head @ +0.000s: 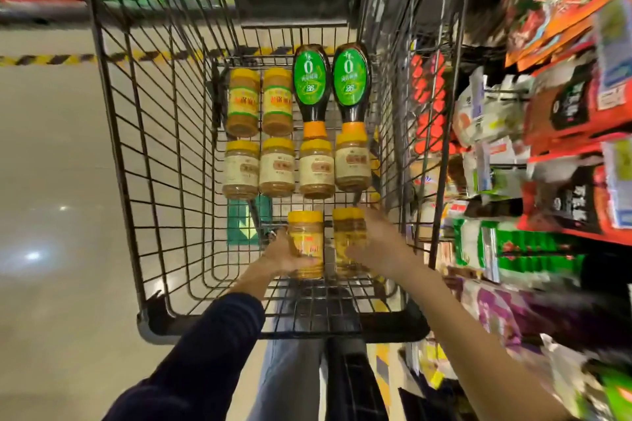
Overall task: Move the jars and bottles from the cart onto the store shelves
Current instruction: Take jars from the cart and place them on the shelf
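Note:
Inside the wire cart (pixel 147 181) lie several yellow-lidded jars and two dark bottles (pixel 330 85) with green labels and orange caps. Nearest me, my left hand (pixel 284 255) grips a yellow-lidded jar (pixel 306 236) from its left side. My right hand (pixel 379 243) wraps around a second yellow-lidded jar (pixel 345 236) from the right; this jar is blurred. A row of pale-labelled jars (pixel 295 167) lies beyond them, and two yellow-labelled jars (pixel 260 101) sit at the far left by the bottles.
Store shelves (pixel 547 147) packed with bagged goods run along the right of the cart. A shiny floor (pixel 51 181) with a yellow-black striped line lies to the left. The cart's black handle bar (pixel 393 328) is close to my body.

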`<state>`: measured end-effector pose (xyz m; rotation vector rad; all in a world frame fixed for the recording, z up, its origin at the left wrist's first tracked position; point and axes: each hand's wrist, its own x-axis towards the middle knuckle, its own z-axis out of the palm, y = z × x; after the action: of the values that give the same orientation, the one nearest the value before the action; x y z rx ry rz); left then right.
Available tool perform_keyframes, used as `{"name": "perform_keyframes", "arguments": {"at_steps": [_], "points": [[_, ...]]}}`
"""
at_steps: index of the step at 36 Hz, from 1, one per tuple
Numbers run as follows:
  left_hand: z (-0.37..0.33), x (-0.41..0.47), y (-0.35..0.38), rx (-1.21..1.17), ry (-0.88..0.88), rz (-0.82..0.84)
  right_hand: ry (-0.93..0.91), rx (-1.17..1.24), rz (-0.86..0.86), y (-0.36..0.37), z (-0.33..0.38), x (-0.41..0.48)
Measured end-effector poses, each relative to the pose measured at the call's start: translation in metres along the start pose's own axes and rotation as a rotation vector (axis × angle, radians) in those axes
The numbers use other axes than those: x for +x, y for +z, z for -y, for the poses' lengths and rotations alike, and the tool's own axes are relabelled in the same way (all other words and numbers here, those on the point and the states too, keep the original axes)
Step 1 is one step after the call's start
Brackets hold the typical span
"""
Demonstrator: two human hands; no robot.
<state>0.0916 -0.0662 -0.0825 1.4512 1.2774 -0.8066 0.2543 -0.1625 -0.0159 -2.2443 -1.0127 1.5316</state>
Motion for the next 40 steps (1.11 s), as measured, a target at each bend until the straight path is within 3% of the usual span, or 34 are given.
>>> {"name": "perform_keyframes", "arguments": {"at_steps": [7, 14, 21, 29, 35, 40], "points": [[0.084, 0.13, 0.042, -0.163, 0.005, 0.098, -0.054, 0.008, -0.023, 0.015, -0.003, 0.001], [0.005, 0.015, 0.001, -0.2, -0.002, 0.096, -0.054, -0.039, -0.037, 0.027, -0.004, 0.006], [0.005, -0.001, -0.013, -0.336, 0.038, 0.149, 0.026, 0.002, -0.07, 0.037, -0.008, 0.012], [0.008, -0.023, -0.038, -0.425, 0.074, 0.144, 0.325, 0.025, -0.067, 0.043, -0.015, 0.034], [0.008, -0.048, -0.056, -0.488, 0.174, 0.134, 0.41, 0.014, -0.103, 0.048, -0.038, 0.055], [0.017, -0.06, -0.064, -0.514, 0.187, 0.104, 0.432, -0.072, -0.01, 0.052, -0.047, 0.057]]}}
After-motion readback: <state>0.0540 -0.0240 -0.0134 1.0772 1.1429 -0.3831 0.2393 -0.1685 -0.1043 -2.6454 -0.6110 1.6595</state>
